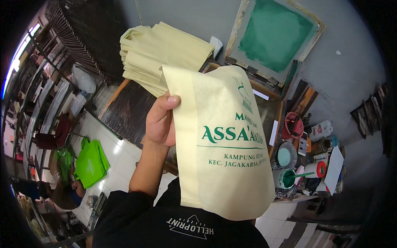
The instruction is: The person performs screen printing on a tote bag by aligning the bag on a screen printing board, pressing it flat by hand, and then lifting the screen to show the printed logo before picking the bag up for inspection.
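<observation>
My left hand [160, 120] is closed on the left edge of a cream fabric bag [231, 182], with the thumb lying over its front. Green printing, a drawing above lettering, covers the side that faces me. The bag hangs raised in front of my chest, its right side curving away. My right hand and forearm do not show; the bag hides that area. Past my left hand, a thick stack of similar cream bags [169, 51] lies on a dark worktable [128, 109].
A screen-printing frame [277, 35] with green mesh leans on the grey wall. At right stand an open tub of green ink [285, 178], a red basket [292, 126] and several containers. Bright green bags [92, 163] lie at left, near a dark red chair [62, 130].
</observation>
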`<move>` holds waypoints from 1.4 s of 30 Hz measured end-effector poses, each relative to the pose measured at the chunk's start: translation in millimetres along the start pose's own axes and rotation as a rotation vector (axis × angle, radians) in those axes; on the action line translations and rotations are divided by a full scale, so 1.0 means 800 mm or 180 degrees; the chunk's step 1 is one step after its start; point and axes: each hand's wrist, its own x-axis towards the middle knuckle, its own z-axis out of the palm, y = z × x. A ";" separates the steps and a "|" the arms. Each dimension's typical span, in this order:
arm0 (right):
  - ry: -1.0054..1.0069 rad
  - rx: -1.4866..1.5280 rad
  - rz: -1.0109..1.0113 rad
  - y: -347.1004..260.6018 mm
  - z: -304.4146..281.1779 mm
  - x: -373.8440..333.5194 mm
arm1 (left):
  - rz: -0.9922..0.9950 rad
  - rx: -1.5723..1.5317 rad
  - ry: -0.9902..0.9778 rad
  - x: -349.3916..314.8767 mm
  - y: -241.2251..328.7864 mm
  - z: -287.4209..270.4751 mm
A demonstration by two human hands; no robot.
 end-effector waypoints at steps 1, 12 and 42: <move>0.0016 -0.0107 0.0015 -0.013 0.006 0.000 | -0.0002 0.0009 -0.0073 0.004 -0.001 0.001; 0.0176 -0.0456 0.1047 -0.098 0.029 0.011 | 0.0165 0.0515 -0.0108 0.031 0.005 0.006; 0.0067 -0.0529 0.1258 -0.102 0.025 0.009 | -0.0516 0.4824 0.3009 -0.142 -0.095 -0.162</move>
